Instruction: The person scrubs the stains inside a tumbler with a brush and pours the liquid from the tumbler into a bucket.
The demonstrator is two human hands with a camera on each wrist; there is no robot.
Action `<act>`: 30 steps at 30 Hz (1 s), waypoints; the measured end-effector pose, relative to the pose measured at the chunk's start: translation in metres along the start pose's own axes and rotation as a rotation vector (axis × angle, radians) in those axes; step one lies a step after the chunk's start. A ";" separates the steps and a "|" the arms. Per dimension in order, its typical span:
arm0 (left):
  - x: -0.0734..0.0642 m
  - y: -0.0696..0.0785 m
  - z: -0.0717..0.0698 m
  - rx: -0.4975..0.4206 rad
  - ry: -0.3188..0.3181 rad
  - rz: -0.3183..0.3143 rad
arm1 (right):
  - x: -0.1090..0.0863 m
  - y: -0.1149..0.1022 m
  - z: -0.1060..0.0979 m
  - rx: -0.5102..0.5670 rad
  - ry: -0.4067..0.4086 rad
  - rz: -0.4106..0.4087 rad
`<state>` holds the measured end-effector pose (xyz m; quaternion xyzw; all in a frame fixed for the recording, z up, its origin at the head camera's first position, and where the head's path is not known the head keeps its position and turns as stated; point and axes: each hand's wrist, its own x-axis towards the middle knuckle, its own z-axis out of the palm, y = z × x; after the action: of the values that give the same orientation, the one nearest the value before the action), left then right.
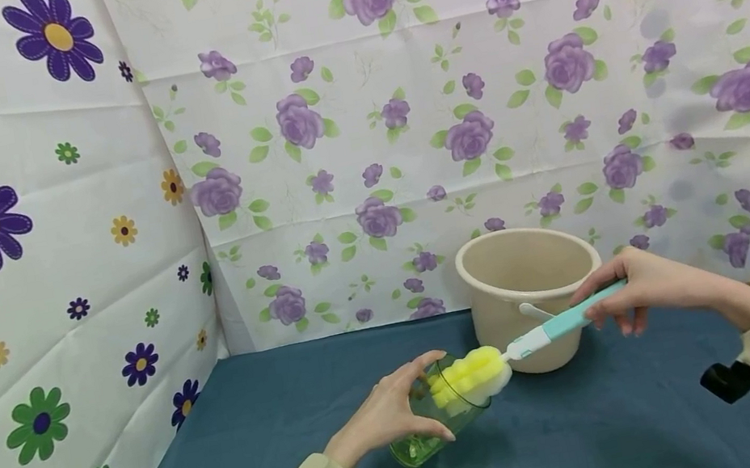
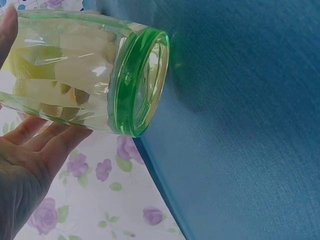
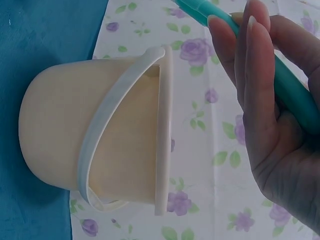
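Note:
In the head view my left hand (image 1: 392, 411) grips a clear green glass (image 1: 425, 435) round its side, tilted with the mouth toward the right. The glass's thick green base (image 2: 132, 82) faces away from the palm in the left wrist view. My right hand (image 1: 649, 289) holds a sponge bottle brush by its teal handle (image 1: 572, 317). The brush's yellow and white sponge head (image 1: 474, 374) lies partly inside the glass, its rear end sticking out past the rim. In the right wrist view the teal handle (image 3: 295, 95) runs between the thumb and fingers.
A beige bucket (image 1: 506, 319) with a pale handle (image 3: 107, 115) stands behind the hands, close to the back wall. Blue cloth (image 1: 285, 412) covers the table. Flower-patterned sheets (image 1: 339, 190) hang at the back and left. A small black object (image 1: 730, 381) shows beside the right sleeve.

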<state>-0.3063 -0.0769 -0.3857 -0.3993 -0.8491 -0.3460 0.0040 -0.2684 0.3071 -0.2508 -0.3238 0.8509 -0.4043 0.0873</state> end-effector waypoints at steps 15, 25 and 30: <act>0.000 0.004 0.000 -0.025 -0.017 -0.033 | 0.003 0.005 0.003 0.062 -0.035 -0.039; 0.000 0.005 -0.001 -0.051 -0.001 -0.059 | 0.006 0.007 0.007 0.090 -0.016 -0.029; -0.001 0.005 -0.001 -0.056 0.002 -0.062 | 0.007 0.005 0.007 0.075 0.007 -0.024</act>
<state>-0.3028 -0.0758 -0.3818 -0.3725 -0.8510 -0.3698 -0.0167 -0.2733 0.3012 -0.2584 -0.3292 0.8315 -0.4382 0.0914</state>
